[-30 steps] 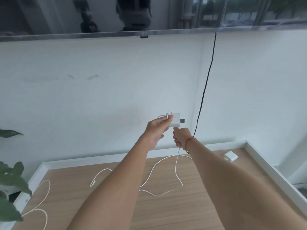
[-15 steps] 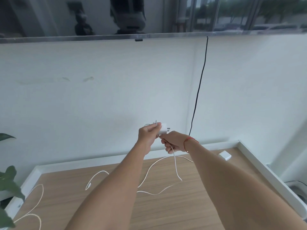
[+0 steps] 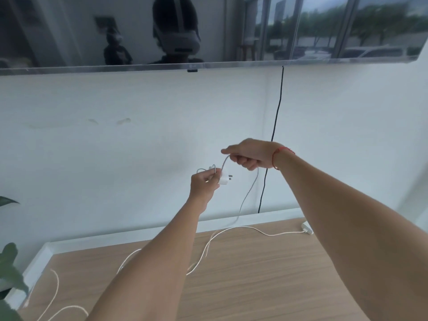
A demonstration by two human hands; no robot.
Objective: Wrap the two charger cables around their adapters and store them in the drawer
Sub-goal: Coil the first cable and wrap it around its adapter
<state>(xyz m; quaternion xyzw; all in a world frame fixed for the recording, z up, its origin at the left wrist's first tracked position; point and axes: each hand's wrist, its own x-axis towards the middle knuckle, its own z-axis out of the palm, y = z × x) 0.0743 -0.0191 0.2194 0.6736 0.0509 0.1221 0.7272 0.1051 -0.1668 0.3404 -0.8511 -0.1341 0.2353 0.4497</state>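
The only readable mark is a small, faint logo (image 3: 193, 65), seemingly "LG", printed at the middle of the thin silver lower bezel (image 3: 115, 67) of the wall-mounted screen (image 3: 69, 31), directly above a small dark tab (image 3: 192, 70) that hangs from the bezel's bottom edge

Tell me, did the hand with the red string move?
Yes. The right hand rose from below the adapter to above it and shifted right, toward the black wall cable.

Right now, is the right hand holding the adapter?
No, the left hand grips the adapter, while the right hand pinches the cable above it.
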